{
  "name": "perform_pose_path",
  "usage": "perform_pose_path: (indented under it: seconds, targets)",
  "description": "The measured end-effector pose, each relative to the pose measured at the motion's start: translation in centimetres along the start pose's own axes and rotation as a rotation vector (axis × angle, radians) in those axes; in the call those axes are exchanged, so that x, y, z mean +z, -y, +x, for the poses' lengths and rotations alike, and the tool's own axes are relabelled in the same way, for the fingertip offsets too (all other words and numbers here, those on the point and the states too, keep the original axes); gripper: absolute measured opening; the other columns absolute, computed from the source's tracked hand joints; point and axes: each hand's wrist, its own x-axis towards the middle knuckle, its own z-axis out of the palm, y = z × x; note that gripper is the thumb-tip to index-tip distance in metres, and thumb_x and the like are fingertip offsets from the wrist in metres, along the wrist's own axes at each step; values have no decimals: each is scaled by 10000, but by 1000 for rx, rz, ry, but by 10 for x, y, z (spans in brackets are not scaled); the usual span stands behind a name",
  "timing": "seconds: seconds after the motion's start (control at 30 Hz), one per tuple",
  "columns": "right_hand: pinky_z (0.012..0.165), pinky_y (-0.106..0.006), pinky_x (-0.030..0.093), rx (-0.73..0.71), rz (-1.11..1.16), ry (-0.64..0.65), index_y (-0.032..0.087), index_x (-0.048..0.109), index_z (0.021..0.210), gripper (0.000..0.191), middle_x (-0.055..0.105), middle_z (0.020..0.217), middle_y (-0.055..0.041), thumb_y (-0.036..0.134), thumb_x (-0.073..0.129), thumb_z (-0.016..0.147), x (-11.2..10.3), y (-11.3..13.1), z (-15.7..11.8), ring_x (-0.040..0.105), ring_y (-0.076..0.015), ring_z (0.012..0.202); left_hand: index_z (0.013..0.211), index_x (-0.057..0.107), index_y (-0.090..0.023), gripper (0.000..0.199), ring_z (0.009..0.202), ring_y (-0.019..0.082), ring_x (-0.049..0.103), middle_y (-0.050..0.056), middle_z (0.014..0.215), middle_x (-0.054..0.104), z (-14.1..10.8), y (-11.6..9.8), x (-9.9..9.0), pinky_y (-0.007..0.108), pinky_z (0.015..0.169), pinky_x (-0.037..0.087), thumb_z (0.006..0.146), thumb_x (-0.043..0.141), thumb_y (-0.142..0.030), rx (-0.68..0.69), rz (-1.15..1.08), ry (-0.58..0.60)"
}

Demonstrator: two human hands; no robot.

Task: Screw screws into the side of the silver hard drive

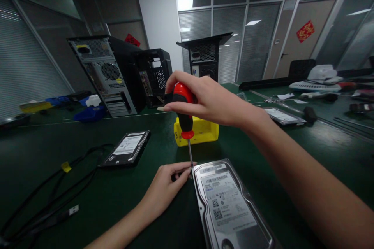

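Head cam: right hand [204, 99] wrapped round screwdriver [186, 121], tip at hard drive's [230, 206] 11-ish o'clock corner; left hand [165, 183] alongside, can't tell if pinching.

Yellow bin [206, 131] behind screwdriver [186, 123], clearance unclear

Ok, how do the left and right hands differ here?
The right hand is raised; the left hand is low by the table. The right hand grips the screwdriver; the left hand touches or nearly touches a corner of the drive, any grip unclear. Both are bare.
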Motion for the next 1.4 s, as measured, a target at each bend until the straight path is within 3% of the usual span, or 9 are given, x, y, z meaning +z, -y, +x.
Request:
perform_pose_path:
  seconds: [0.17, 0.37, 0.5, 0.63, 0.83, 1.1, 1.4]
  targets:
    - [623, -231, 373, -14, 34, 13, 132, 439, 1064, 350, 544, 873, -15, 442, 446, 900, 2, 2, 1, 467, -82, 673, 1192, 633, -211, 377, 926, 239, 633, 44, 948, 731, 0, 2, 1, 342, 865, 475, 882, 490, -371, 7, 2, 1]
    - [652, -249, 377, -33, 62, 76, 127, 390, 1086, 260, 544, 886, -20, 311, 429, 906, -1, 3, 1, 458, -85, 683, 1192, 634, -197, 376, 927, 235, 635, 48, 941, 732, 1, 2, 0, 338, 873, 473, 884, 491, -357, 10, -4, 3]
    - [648, -236, 378, -57, 29, 57, 139, 406, 1087, 326, 544, 944, -32, 398, 462, 897, 0, 3, 2, 471, -85, 709, 1185, 638, -205, 364, 937, 229, 635, 45, 987, 727, 1, 1, 0, 330, 871, 475, 888, 486, -350, 23, -12, 6]
    - [613, -233, 359, -38, 4, 44, 149, 439, 1056, 378, 541, 883, -14, 488, 444, 888, -1, 4, 1, 455, -85, 671, 1185, 638, -203, 363, 943, 225, 638, 47, 1001, 726, 0, 1, 0, 325, 875, 475, 891, 486, -352, 24, -24, 4]
    - [673, -244, 374, -8, 60, 85, 136, 440, 1127, 247, 575, 941, -29, 273, 339, 949, -6, 7, -2, 485, -90, 727, 1179, 641, -199, 353, 966, 220, 641, 52, 1072, 711, 1, 1, 0, 319, 884, 475, 889, 488, -332, 19, -45, 7]
    - [668, -235, 356, -65, -86, -10, 145, 463, 1033, 246, 571, 904, -9, 362, 415, 926, 1, -1, 1, 487, -84, 718, 1150, 659, -189, 346, 987, 224, 640, 59, 1093, 705, 2, 1, -1, 319, 887, 476, 882, 499, -338, 16, -52, 2]
    - [661, -236, 361, -73, -63, -21, 144, 468, 1009, 223, 572, 914, -17, 345, 460, 913, 2, 1, 1, 484, -89, 736, 1165, 653, -215, 366, 936, 232, 636, 47, 1053, 717, -1, -4, -1, 334, 865, 474, 884, 486, -381, 8, 19, -1]
